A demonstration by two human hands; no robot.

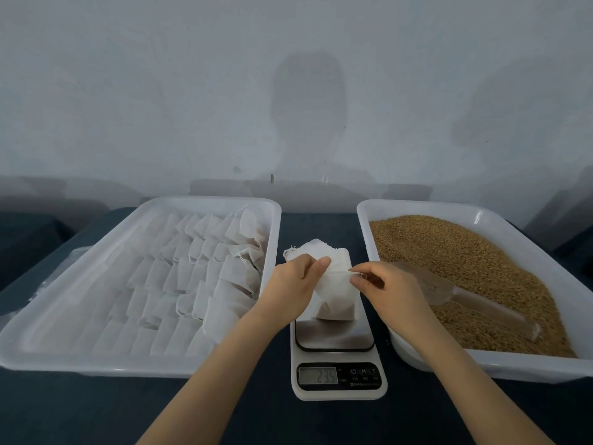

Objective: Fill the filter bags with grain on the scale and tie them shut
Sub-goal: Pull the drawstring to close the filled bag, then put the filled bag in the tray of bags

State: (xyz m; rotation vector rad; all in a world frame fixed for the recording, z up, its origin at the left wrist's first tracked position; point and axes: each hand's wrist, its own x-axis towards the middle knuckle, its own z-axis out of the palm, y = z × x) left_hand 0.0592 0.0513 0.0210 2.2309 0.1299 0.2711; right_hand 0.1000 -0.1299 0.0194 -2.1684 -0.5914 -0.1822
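Note:
A white filter bag [337,297] stands on the steel platform of the kitchen scale [337,340], its top edge pulled between both hands. My left hand [293,277] pinches the bag's left top corner. My right hand [382,284] pinches the right top edge. The scale's display [318,376] shows a reading. Behind the held bag lies a small pile of empty filter bags [316,248]. The white tray [481,213] on the right holds brown grain [465,261] with a clear plastic scoop [465,300] lying in it.
A large white tray [96,364] on the left holds several rows of filled filter bags [199,271]. Everything sits on a dark blue cloth-covered table [128,412]. A pale wall stands close behind the trays.

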